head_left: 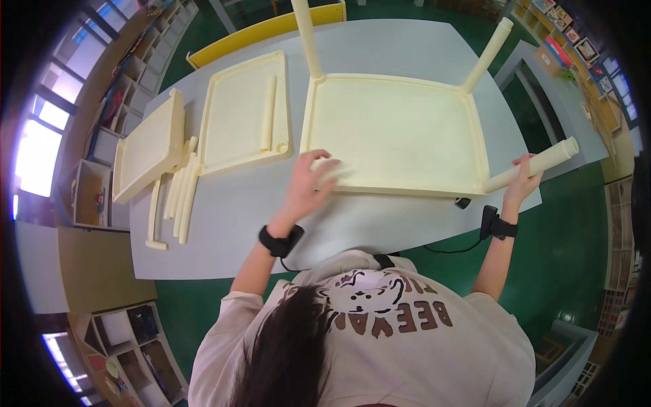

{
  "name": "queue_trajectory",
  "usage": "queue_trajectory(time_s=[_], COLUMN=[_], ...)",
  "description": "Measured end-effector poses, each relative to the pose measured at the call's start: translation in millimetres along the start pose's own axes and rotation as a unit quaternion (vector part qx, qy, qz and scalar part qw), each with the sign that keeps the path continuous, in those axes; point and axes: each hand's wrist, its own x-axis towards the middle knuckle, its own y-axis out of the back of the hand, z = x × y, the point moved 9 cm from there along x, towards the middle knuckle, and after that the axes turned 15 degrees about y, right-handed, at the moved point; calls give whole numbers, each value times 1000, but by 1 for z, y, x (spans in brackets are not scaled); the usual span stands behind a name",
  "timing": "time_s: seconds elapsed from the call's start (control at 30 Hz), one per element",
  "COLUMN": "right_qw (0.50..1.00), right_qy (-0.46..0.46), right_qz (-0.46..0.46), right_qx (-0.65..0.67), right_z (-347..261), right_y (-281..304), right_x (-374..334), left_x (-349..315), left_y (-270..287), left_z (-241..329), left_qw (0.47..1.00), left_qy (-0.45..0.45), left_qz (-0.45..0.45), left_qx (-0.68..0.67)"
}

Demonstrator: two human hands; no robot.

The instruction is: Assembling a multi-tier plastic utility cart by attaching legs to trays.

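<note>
A cream plastic tabletop panel [397,132] lies underside up on the grey table, its raised rim facing me. Round legs stand at three corners: far left leg [306,41], far right leg [488,55] and near right leg [553,157]. My right hand [521,182] is wrapped around the near right leg, which leans outward over the table's edge. At the panel's near left corner is my left hand [310,186], fingers bent and apart, slightly blurred. It covers that corner, and I see nothing held in it.
To the left lies a second cream panel [230,122] with a loose tube [269,114] on it. Further left are a smaller cream tray-like piece [150,146], several tubes [182,200] and a T-ended piece [155,214]. A yellow-edged bench [271,30] stands beyond the grey table [217,237].
</note>
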Motion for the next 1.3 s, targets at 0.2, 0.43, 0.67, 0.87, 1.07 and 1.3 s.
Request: queue_trajectory(time_s=[0.2,0.43,0.67,0.87,1.07,1.3], right_qw=[983,964,956,960,973,967], right_qy=[41,64,60,37,40,-80], right_qz=[117,2,-23,-34,-85,-232], right_qx=[-136,-258,-287,-274,-213,65], right_z=[-35,-63,-93,-100,-94,-100], right_y=[28,24,40,45,7,-129], right_x=[-28,-56,-72,-77,-77,-87], left_x=[19,40,54,58,48,19], left_y=[60,38,-5,-18,34,73], left_z=[-126,-246,-315,-333,-273,-139], left_qw=[963,939,886,894,915,977], left_qy=[227,283,423,431,383,116], left_qz=[97,175,93,32,128,142], left_qx=[-105,89,168,121,-8,-106])
